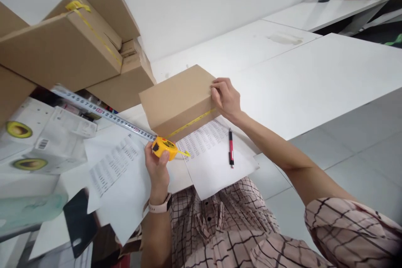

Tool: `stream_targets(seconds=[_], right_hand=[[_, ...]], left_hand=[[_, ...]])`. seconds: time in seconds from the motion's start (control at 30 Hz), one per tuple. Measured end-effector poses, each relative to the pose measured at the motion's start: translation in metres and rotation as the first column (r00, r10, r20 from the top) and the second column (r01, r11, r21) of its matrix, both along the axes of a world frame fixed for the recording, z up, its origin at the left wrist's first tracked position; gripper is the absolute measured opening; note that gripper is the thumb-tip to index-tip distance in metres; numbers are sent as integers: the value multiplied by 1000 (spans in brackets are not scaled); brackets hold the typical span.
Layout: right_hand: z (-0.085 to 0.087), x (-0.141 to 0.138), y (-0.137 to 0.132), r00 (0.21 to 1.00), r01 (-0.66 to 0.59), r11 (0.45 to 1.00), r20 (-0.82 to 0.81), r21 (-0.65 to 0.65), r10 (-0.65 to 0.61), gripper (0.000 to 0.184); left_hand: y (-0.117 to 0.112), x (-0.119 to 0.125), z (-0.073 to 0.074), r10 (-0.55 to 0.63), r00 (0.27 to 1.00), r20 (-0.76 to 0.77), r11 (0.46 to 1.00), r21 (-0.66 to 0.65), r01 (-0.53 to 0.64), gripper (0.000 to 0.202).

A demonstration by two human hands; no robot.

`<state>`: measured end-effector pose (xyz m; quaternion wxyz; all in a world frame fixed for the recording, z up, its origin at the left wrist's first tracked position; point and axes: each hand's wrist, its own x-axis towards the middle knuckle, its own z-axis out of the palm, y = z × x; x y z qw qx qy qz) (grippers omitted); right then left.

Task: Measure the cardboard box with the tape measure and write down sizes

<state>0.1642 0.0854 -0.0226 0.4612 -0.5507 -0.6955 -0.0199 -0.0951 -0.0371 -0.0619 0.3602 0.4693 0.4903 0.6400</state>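
One pen (pixel 231 147) near box (pixel 177 98), tape measure (pixel 165 147)

Yellow tape measure (pixel 163 147), brown box (pixel 176 96) (yellow stripe (pixel 191 123)), red pen (pixel 231 147)

left hand (pixel 157 169) gripping yellow tape measure (pixel 163 147), right hand (pixel 225 98) on cardboard box (pixel 176 98) corner, grip unclear

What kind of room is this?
Likely an office or packing workroom: stacked cardboard boxes, long white tables, printed number sheets. The left hand holds a yellow tape measure beside a small box the right hand touches.
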Motion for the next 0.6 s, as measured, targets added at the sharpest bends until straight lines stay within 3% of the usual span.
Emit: stream_targets(seconds=[0.1, 0.17, 0.23, 0.33, 0.37, 0.43, 0.5, 0.6], right_hand=[[-7, 2, -5, 1000, 3, 1000, 2, -19, -3, 42], [4, 5, -11, 1000, 0, 1000, -31, -20, -1, 42], [25, 10, -20, 989, -35, 998, -143, -44, 28, 45], [58, 21, -39, 889, -198, 971, -441, -135, 120, 56], [67, 26, -47, 840, -264, 954, -520, -140, 156, 62], [78, 34, -62, 816, -295, 946, -549, -132, 178, 68], [79, 42, -77, 849, -242, 961, -509, -133, 143, 64], [66, 48, -95, 821, -177, 978, -565, -112, 83, 47]], left_hand=[[-10, 1, 2, 32, 996, -85, 999, 44, -29, 65], [-23, 3, 14, 83, 975, -208, 993, 103, -63, 69], [-39, 6, 29, 49, 931, -363, 997, 77, -22, 72], [-63, 13, 44, -262, 776, -573, 965, -163, 205, 71], [-69, 16, 46, -379, 695, -611, 926, -255, 280, 71], [-77, 21, 44, -548, 541, -638, 836, -385, 392, 72], [-82, 26, 39, -630, 450, -633, 771, -440, 460, 73], [-85, 28, 31, -659, 410, -630, 741, -454, 494, 75]])
